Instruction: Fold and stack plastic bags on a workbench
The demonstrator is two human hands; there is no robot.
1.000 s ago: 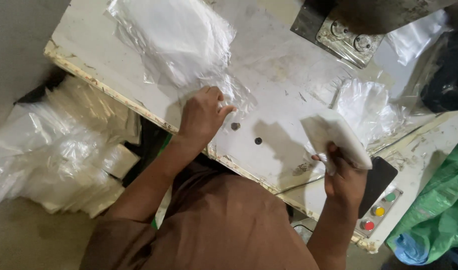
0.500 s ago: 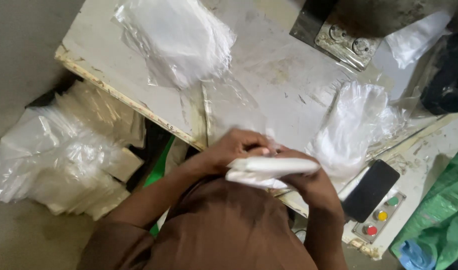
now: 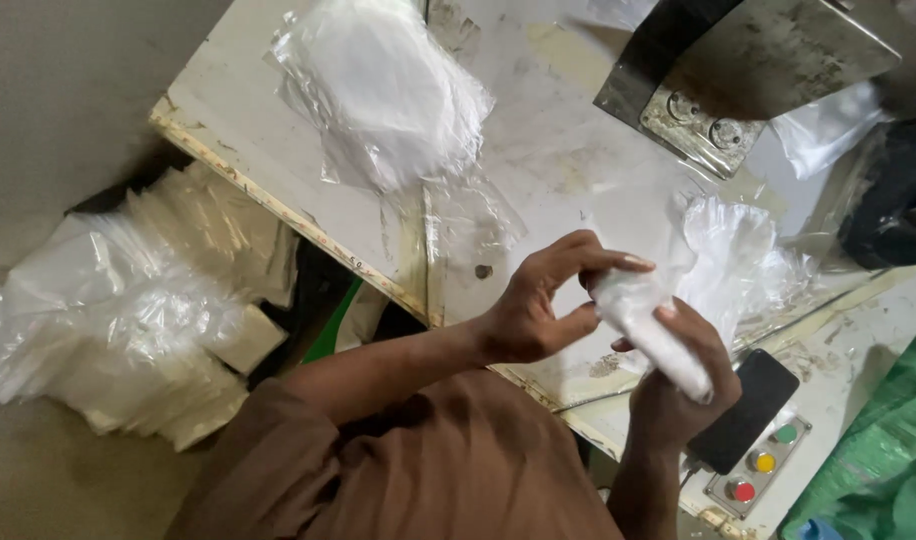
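A white rolled cloth bundle in a clear bag (image 3: 650, 330) is gripped at centre right of the frame: its lower part is clasped by the right hand (image 3: 678, 385), its upper end is pinched by the fingers of the left hand (image 3: 538, 305). Bare space on the worn white table (image 3: 568, 150) is left just above the hands; the chipped table edge runs diagonally at left. Half a second ago the bundle was held level; now it is tilted. A clear bag of white pieces (image 3: 388, 90) lies upper centre, crumpled clear bags (image 3: 743, 250) right, stacked white packets (image 3: 128, 320) lower left, a black phone (image 3: 748, 410) and coloured buttons (image 3: 763, 462) lower right.
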